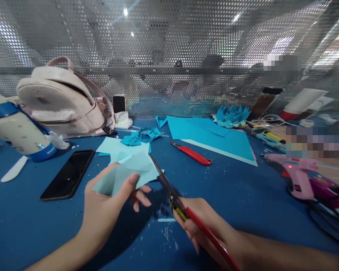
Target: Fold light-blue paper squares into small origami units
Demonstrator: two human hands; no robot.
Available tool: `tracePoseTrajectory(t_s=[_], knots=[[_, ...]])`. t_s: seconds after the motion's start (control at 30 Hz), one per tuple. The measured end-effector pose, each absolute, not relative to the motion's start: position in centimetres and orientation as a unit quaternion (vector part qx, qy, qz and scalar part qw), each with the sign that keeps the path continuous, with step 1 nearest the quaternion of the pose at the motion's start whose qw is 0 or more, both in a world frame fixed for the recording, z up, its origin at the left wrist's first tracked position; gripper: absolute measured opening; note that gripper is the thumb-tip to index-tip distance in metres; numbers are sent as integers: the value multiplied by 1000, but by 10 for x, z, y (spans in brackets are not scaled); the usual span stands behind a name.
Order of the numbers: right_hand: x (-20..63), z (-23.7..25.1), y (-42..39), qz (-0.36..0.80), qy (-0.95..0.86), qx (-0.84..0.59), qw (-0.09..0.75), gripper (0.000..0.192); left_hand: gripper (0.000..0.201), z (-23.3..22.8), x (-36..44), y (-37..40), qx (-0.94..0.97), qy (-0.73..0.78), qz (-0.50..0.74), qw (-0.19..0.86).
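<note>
A creased light-blue sheet of paper point(130, 171) is pinched between the thumb and fingers of my left hand point(104, 203). My right hand point(206, 222) grips a pair of scissors point(165, 183) with red and yellow on the handles. The blades point up and left, and they meet the right edge of the sheet. Whether they are parted there is hard to make out. Behind the held sheet lie more light-blue paper pieces point(106, 145) and several folded blue paper scraps point(141, 136). A thin light-blue paper strip point(166, 220) rests on the blue table below the blades.
Ahead lie a red utility knife point(194, 155), large blue sheets point(209, 131) and a spiky folded-paper piece point(233, 114). At right is a pink glue gun point(296, 173) with cables. On the left are a phone point(69, 175), a bottle point(22, 128) and a backpack point(62, 101). A perforated metal panel point(158, 49) stands behind.
</note>
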State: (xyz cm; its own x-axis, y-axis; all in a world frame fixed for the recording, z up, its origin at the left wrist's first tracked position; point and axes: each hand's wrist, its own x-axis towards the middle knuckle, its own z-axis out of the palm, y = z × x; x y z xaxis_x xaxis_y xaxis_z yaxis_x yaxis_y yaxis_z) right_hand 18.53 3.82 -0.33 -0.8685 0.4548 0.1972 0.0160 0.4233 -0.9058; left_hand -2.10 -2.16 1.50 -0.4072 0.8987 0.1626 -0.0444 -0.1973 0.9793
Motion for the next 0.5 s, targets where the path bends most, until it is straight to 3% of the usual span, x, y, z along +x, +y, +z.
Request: tracePoseTrajectory(t_s=[0.5], knots=[[187,-12,37,545,-797,-156,209,50,18,15,-21,-23,396,526,656,369]])
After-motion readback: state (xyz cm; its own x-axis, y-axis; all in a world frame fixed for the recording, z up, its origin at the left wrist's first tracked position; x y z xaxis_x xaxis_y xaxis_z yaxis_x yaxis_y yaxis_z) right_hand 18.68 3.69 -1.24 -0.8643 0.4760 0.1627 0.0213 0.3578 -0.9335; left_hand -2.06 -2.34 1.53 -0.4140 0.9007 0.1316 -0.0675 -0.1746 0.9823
